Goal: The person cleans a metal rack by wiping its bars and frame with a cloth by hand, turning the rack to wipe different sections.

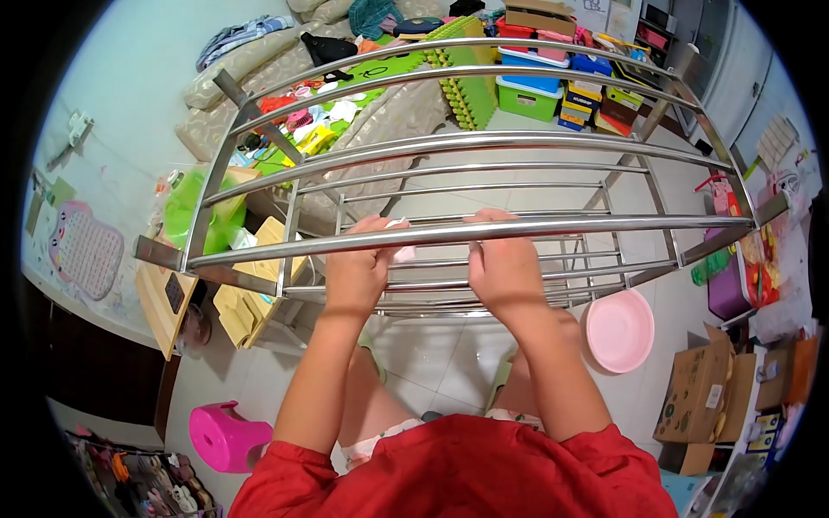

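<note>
A stainless steel rack (445,141) with several tiers of horizontal bars stands upright before me. My left hand (356,274) is closed at the near top bar (276,249), its fingers showing above the bar and its fist below. A small piece of white cloth (399,224) pokes out by those fingers, with a pinkish-white bit below the bar. To the right, my right hand (508,266) is closed at the same bar, thumb on its inner side. The bar hides part of both hands, and I cannot see whether the right one also has cloth.
A pink basin (620,331) lies on the floor at right, near cardboard boxes (695,388). On the left are a magenta stool (226,436) and a small wooden table (155,306). Behind the rack stand a cluttered sofa (246,82) and storage bins (528,99).
</note>
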Demonstrator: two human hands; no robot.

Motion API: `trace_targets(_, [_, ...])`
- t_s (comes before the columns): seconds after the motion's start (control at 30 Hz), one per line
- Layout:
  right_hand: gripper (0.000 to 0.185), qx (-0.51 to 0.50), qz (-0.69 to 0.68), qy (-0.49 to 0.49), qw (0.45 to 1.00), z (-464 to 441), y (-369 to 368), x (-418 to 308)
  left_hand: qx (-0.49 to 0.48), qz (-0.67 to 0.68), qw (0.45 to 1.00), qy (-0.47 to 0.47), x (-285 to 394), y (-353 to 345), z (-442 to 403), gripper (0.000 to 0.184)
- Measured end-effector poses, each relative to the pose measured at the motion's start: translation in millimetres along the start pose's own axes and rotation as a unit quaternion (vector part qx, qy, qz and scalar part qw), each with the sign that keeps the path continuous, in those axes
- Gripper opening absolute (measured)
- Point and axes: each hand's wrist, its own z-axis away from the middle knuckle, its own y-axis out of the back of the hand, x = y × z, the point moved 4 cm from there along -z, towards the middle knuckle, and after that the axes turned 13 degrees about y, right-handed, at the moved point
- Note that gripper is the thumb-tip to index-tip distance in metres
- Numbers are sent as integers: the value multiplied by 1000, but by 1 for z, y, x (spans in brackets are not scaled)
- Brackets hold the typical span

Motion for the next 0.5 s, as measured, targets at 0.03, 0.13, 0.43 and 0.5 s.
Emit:
trace_targets(0.03, [27, -66, 51, -16, 996, -1, 2, 0, -6, -10, 1000, 3, 2, 1, 1, 30])
trace_targets(0.13, [28, -134, 138, -31, 981, 2, 1, 5, 46, -44, 997, -33, -4, 2, 4, 34])
trace_targets(0.43, [29, -2, 134, 80, 988, 6, 1, -2, 50, -114, 992, -14, 3, 15, 12, 40])
trace_targets(0.5, [29, -8, 139, 78, 987, 5, 1, -2, 53, -112, 992, -19, 5, 14, 10, 38])
